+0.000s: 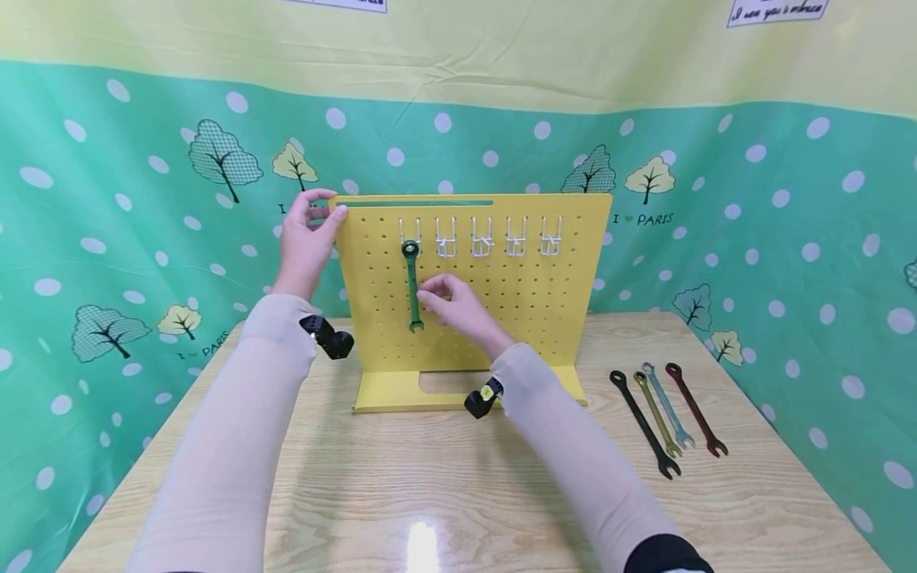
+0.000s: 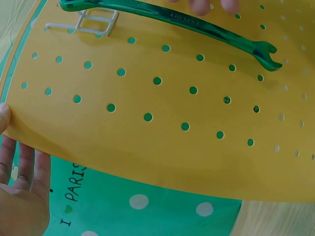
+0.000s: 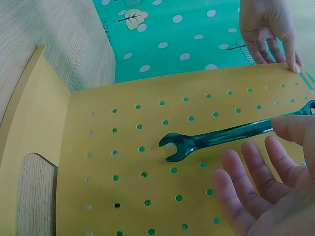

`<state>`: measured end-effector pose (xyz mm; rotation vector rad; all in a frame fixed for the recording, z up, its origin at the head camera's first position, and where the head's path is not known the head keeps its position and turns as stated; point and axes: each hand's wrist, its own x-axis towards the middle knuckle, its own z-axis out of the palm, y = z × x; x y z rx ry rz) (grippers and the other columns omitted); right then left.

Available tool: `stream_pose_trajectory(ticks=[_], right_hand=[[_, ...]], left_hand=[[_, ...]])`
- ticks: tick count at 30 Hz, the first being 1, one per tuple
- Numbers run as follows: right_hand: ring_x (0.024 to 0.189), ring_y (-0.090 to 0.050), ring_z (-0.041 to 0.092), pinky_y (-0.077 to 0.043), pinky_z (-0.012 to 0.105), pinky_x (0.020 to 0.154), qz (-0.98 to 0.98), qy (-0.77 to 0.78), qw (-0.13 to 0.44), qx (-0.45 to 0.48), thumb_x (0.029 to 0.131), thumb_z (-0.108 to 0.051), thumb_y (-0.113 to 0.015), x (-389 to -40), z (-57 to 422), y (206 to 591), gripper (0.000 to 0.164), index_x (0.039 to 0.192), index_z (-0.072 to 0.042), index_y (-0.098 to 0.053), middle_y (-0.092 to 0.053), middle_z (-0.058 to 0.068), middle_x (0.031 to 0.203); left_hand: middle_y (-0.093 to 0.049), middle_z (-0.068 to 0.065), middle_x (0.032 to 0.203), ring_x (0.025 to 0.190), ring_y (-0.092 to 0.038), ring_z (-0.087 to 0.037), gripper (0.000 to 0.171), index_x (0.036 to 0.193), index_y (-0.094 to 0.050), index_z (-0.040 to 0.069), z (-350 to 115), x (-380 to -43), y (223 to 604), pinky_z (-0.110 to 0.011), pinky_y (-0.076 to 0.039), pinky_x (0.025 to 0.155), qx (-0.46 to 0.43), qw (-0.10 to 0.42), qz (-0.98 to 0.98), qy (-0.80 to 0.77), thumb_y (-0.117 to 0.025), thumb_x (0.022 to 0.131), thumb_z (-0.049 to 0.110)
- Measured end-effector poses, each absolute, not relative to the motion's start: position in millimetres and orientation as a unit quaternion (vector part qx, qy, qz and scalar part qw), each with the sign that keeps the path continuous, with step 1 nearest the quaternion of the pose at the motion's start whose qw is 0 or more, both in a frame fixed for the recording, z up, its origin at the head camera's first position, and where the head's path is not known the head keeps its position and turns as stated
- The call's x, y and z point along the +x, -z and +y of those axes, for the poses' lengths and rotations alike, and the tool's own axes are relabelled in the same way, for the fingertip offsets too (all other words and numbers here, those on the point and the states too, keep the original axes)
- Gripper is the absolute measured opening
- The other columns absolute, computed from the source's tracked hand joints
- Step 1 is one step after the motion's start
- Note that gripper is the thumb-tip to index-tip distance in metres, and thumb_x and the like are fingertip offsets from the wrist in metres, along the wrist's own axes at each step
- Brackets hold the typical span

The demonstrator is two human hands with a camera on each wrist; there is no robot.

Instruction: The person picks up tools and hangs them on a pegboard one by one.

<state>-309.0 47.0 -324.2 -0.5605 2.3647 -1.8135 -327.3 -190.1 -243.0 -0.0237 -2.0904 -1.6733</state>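
Note:
A green combination wrench (image 1: 413, 286) hangs by its ring end on the leftmost white hook (image 2: 96, 22) of a yellow pegboard (image 1: 501, 318), its open-ended jaw pointing down. My right hand (image 1: 458, 306) is just right of the wrench's shaft, fingers loosely extended. In the right wrist view the thumb (image 3: 293, 127) overlaps the shaft; whether it touches cannot be told. My left hand (image 1: 304, 239) grips the board's upper left corner, with the thumb in front and the fingers behind. The left wrist view shows the wrench's shaft clear of the right fingertips.
Several more white hooks (image 1: 481, 237) line the board's upper part. On the wooden table to the right lie a black wrench (image 1: 645, 426), a yellow-green wrench (image 1: 657, 414), a light blue wrench (image 1: 669, 404) and a red wrench (image 1: 696, 410). A polka-dot cloth (image 1: 752, 175) hangs behind.

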Motion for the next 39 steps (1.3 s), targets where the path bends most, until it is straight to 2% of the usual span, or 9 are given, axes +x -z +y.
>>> stream_pose_trajectory(ticks=[4, 11, 18, 23, 32, 39], right_hand=[[0.108, -0.058, 0.038, -0.051, 0.052, 0.091, 0.775, 0.600, 0.061, -0.187, 0.102, -0.027, -0.062, -306, 50, 325, 0.027, 0.121, -0.009, -0.057, -0.059, 0.010, 0.108], [0.106, -0.059, 0.037, -0.053, 0.048, 0.087, 0.785, 0.582, 0.065, -0.202, 0.102, -0.027, -0.062, -301, 58, 328, 0.026, 0.119, -0.008, -0.058, -0.060, 0.011, 0.108], [0.109, -0.059, 0.038, -0.049, 0.056, 0.094, 0.786, 0.577, 0.074, -0.207, 0.101, -0.029, -0.062, -294, 70, 329, 0.026, 0.118, -0.009, -0.058, -0.059, 0.021, 0.119], [0.108, -0.058, 0.042, -0.049, 0.057, 0.093, 0.792, 0.567, 0.070, -0.213, 0.102, -0.028, -0.062, -290, 85, 329, 0.026, 0.118, -0.008, -0.058, -0.059, 0.023, 0.118], [0.105, -0.061, 0.039, -0.051, 0.052, 0.092, 0.824, 0.521, 0.072, -0.208, 0.102, -0.030, -0.060, -283, 123, 336, 0.029, 0.121, -0.007, -0.058, -0.058, 0.025, 0.119], [0.100, -0.063, 0.034, -0.053, 0.050, 0.091, 0.846, 0.494, 0.065, -0.189, 0.102, -0.032, -0.061, -278, 156, 349, 0.033, 0.122, -0.007, -0.058, -0.059, 0.021, 0.116]], left_hand=[[-0.054, -0.001, 0.118, 0.104, -0.056, -0.018, 0.032, 0.129, -0.057, 0.028, -190, -327, 243, -0.035, -0.050, 0.090, -0.008, 0.228, -0.760, 0.609, -0.062, 0.099, 0.036], [-0.053, -0.001, 0.117, 0.103, -0.056, -0.019, 0.032, 0.130, -0.057, 0.027, -191, -326, 243, -0.035, -0.049, 0.090, -0.012, 0.230, -0.758, 0.610, -0.062, 0.099, 0.036], [-0.054, -0.001, 0.120, 0.105, -0.056, -0.019, 0.032, 0.129, -0.057, 0.028, -191, -327, 242, -0.036, -0.050, 0.092, -0.008, 0.225, -0.760, 0.610, -0.063, 0.099, 0.037], [-0.053, -0.002, 0.120, 0.105, -0.057, -0.019, 0.032, 0.129, -0.057, 0.028, -190, -328, 242, -0.036, -0.050, 0.091, -0.007, 0.223, -0.760, 0.610, -0.062, 0.099, 0.036], [-0.053, -0.002, 0.120, 0.106, -0.057, -0.019, 0.031, 0.129, -0.057, 0.028, -191, -327, 243, -0.037, -0.050, 0.091, -0.012, 0.226, -0.761, 0.608, -0.063, 0.099, 0.036], [-0.053, -0.002, 0.119, 0.105, -0.057, -0.020, 0.031, 0.129, -0.057, 0.027, -191, -328, 242, -0.036, -0.050, 0.092, -0.014, 0.229, -0.760, 0.608, -0.062, 0.099, 0.035]])
